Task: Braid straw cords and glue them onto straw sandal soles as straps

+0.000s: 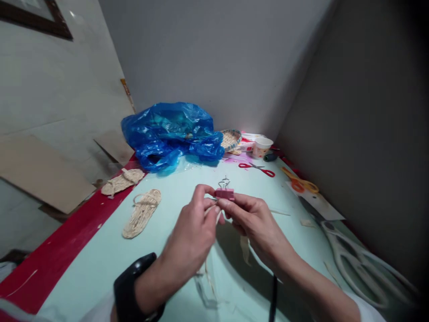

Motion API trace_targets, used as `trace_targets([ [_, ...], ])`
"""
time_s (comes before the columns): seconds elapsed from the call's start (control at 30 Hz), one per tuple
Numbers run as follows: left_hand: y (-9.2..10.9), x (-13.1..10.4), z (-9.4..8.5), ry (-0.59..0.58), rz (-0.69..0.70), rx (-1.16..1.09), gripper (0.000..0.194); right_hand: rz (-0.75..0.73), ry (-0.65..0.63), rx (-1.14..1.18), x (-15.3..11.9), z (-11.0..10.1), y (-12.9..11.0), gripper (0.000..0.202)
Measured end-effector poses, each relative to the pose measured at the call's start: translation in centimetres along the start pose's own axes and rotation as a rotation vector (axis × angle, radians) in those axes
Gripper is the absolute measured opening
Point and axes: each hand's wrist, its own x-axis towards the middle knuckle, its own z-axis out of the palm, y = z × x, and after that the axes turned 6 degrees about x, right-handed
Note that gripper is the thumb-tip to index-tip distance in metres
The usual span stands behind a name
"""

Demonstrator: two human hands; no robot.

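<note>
1. Find the pink binder clip (224, 193) at the centre of the frame, wire handles raised, above the pale green tabletop (179, 192).
2. With the left hand (192, 230), seems to pinch pale straw strands (207, 270), loose ends trailing toward bottom centre; index fingertip beside the clip's left edge.
3. With the right hand (259, 223), appears to grasp the clip by its lower right, thumb just under the pink body. Cannot tell how much straw lies between the fingers.
4. Below the right hand, hanging loose: a pale straw strip (246, 251).
5. Judge the straw as light, dry and limp, apt to fray or split if bent sharply; best taken flat between thumb and forefinger, close to the clip.
6. Judge the clip as small, stiff and springy, with a smooth body; best steadied by its sides, squeezing the wire handles only to open it.
7. Left of centre, for comparison: a woven straw sandal (142, 214), probably firmer than loose strands; best lifted by the sole edges, sparing the thin strap.
</note>
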Motion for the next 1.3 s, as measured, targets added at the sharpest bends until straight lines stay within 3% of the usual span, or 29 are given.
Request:
trace_targets([
  [0.17,-0.1,-0.2,0.5,0.121,0.162,0.423,0.015,-0.044,0.197,-0.015,0.1,-0.5,0.5,0.028],
  [0.3,-0.3,-0.8,0.8,0.183,0.268,0.557,0.022,-0.041,0.268,-0.007,0.4,-1.0,0.9,0.031],
  [0.43,-0.3,-1.4,1.3,0.111,0.325,0.647,0.021,0.046,0.357,0.084,0.6,-1.0,0.9,0.041],
  [0.63,-1.2,-1.5,2.2,0.004,0.448,0.775,0.021,0.119,0.363,0.228,0.9,-0.7,0.3,0.032],
  [0.73,-0.9,-1.7,1.9,-0.017,0.508,0.668,0.015,0.111,0.416,0.221,1.1,-1.0,-0.4,0.03],
  [0.83,0.0,-1.5,1.0,0.191,0.421,0.434,0.021,0.122,0.401,0.196,1.2,-1.4,-0.7,0.031],
  [0.9,0.4,-1.1,0.4,0.291,0.283,0.248,0.02,0.142,0.301,0.145,1.1,-1.4,-0.6,0.029],
  [0.97,0.3,-0.4,0.2,0.161,0.139,0.017,0.023,0.141,0.149,0.102,0.8,-1.3,-0.5,0.029],
  [1.03,-0.4,0.2,0.3,-0.1,0.002,-0.246,0.03,0.138,0.009,0.087,0.4,-1.1,-0.3,0.03],
  [1.1,-1.2,0.6,0.6,-0.216,-0.075,-0.409,0.039,0.147,-0.079,0.072,0.2,-1.1,-0.3,0.032],
  [1.3,-2.7,1.0,1.2,-0.071,0.002,-0.444,0.031,0.029,-0.13,-0.074,0.1,-1.1,-0.5,0.029],
])
